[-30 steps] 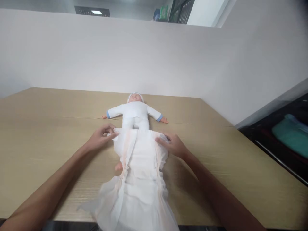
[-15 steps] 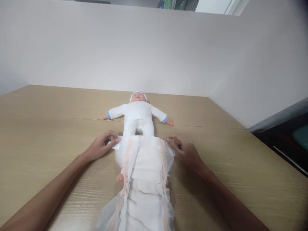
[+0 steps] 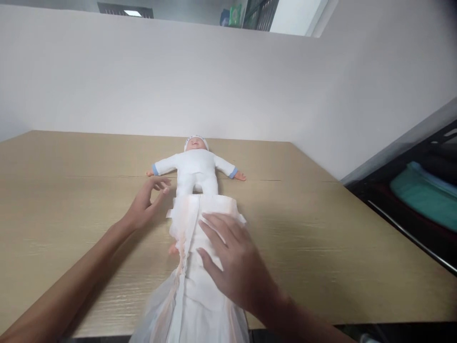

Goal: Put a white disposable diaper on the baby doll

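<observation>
A baby doll (image 3: 196, 164) in a white suit with blue cuffs lies on its back, arms spread, head toward the wall. An unfolded diaper (image 3: 203, 271) covers its lower legs, inner side up, and runs past the table's near edge. One of the doll's feet shows at the diaper's left side. My left hand (image 3: 148, 200) hovers just left of the doll's legs, fingers apart and holding nothing. My right hand (image 3: 232, 257) is over the diaper's middle with its fingers spread; whether it presses on the surface I cannot tell.
The wooden table (image 3: 89, 200) meets a pale wall (image 3: 160, 81) behind the doll. To the right, beyond the table's edge, a dark rack (image 3: 403, 205) holds folded green cloth (image 3: 424, 193). An opening above the wall shows part of another room.
Both hands have let go of the diaper's upper corners. My left hand has moved up and away, while the right has swung left over the diaper. The view has shifted right.
</observation>
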`<state>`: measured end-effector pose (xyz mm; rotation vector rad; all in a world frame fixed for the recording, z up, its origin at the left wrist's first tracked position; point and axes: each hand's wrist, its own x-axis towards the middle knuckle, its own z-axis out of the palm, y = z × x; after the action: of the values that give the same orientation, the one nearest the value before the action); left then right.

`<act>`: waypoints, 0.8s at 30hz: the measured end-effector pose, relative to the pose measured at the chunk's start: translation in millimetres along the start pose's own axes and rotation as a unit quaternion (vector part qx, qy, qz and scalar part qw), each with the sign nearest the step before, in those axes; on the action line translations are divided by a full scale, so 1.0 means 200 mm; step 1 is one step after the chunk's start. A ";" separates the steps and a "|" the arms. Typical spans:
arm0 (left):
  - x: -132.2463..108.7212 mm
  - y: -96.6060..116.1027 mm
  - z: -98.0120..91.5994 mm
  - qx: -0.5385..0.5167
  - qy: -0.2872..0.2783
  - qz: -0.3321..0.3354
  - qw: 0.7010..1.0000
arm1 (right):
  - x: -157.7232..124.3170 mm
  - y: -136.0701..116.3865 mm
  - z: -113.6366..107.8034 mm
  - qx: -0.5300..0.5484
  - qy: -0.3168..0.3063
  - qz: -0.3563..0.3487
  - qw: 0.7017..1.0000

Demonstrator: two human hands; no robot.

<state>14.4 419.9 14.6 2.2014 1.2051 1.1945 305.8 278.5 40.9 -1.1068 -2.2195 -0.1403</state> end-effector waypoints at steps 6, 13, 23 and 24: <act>0.16 0.17 -0.03 0.073 -0.205 0.150 0.964 | -0.05 -0.03 0.17 -0.005 -0.166 0.064 0.984; 0.24 0.20 -0.02 0.126 -0.357 0.222 0.898 | -0.18 -0.13 0.13 0.085 -0.233 0.064 0.967; 0.22 0.35 0.04 0.239 -0.481 0.284 0.795 | -0.44 -0.22 0.11 0.171 -0.306 0.022 0.936; 0.21 0.35 0.06 0.242 -0.485 0.303 0.784 | -0.45 -0.23 0.12 0.170 -0.304 0.022 0.937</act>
<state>71.7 415.6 74.3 3.0444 0.3499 -0.2918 299.6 196.5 -22.7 -1.0961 -2.6039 0.6702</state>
